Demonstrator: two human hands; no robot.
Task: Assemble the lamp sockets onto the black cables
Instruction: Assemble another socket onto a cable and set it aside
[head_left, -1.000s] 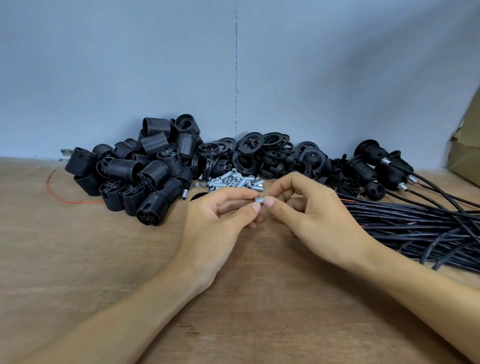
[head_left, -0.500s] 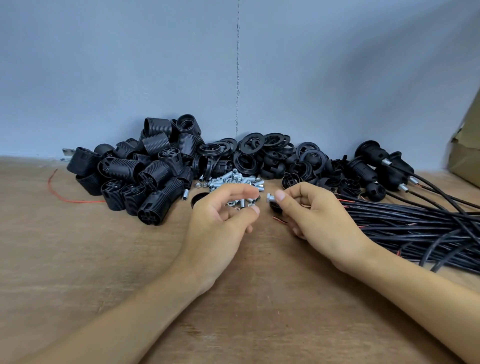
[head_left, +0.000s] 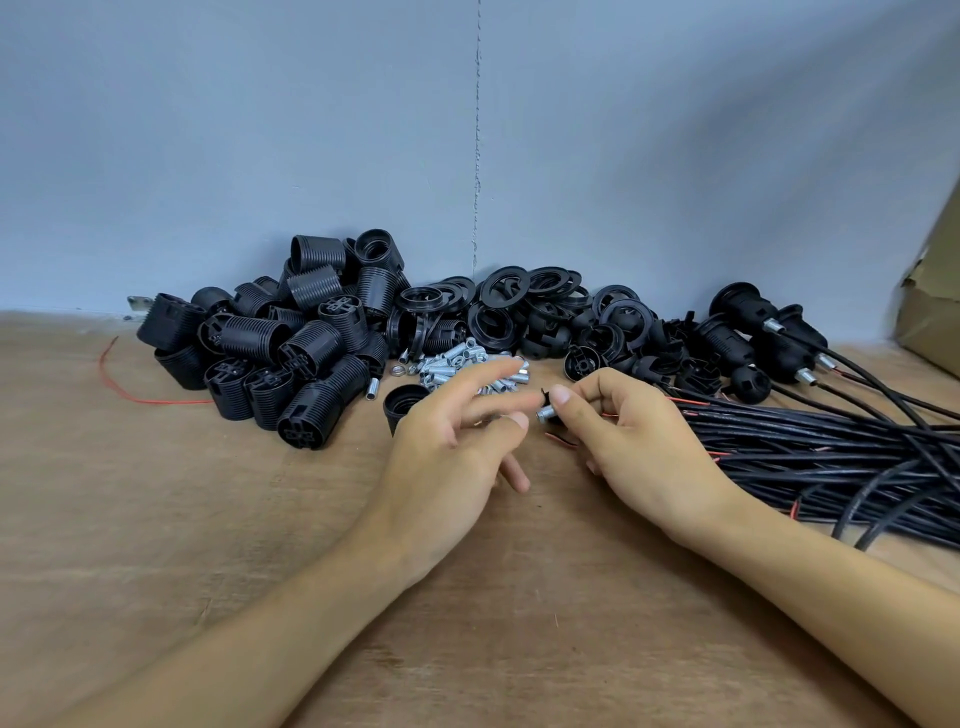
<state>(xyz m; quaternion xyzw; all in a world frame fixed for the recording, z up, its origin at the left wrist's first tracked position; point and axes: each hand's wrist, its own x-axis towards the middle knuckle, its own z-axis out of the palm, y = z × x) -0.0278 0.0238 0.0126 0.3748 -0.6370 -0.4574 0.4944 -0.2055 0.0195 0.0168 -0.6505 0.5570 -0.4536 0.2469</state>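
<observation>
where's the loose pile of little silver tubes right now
In the head view the silver tubes lie mid-table, just beyond the left hand, between the ribbed black sockets on the left and the black rings behind.

No lettering, brand mark, number or sign can be read anywhere in this view. The black lamp sockets (head_left: 311, 348), the threaded rings (head_left: 524, 301), the small metal tubes (head_left: 457, 364) and the black cables (head_left: 831, 447) on the wooden tabletop (head_left: 156, 519) carry no legible print; any moulded marks on the plastic are too small and dark to make out. The blue-grey wall (head_left: 260, 130) behind is bare of writing, and the brown cardboard box (head_left: 930, 322) at the right edge shows no readable label.
</observation>
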